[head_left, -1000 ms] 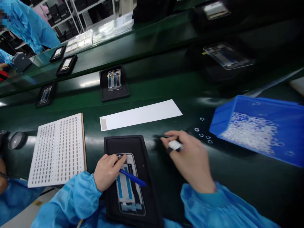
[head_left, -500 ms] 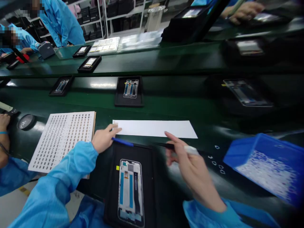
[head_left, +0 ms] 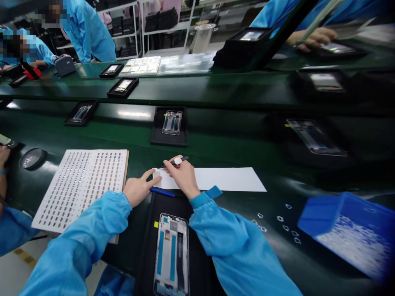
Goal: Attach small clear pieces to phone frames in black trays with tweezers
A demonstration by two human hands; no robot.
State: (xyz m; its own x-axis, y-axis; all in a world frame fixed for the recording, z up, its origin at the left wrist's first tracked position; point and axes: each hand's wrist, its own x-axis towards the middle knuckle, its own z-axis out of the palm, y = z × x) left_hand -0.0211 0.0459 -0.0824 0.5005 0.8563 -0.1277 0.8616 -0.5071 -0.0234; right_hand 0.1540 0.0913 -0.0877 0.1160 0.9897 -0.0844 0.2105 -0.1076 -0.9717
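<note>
My left hand rests at the left end of a long white paper strip, index and middle fingers spread on a small beige patch there. My right hand pinches slim black tweezers, its white-wrapped finger raised, and their tip points at the strip's left end between the hands. A blue pen-like tool lies just below the left fingers. Nearer me, a phone frame with blue strips and a yellow tab lies in a black tray.
A white perforated board and a round dark dish are on the left. Small white rings lie scattered beside a blue bin on the right. Further trays with phone frames line the green bench. Co-workers sit and stand around.
My right hand has moved left and away from me with the tweezers, from above the tray to the strip's left end. My left hand keeps its place on the strip.
</note>
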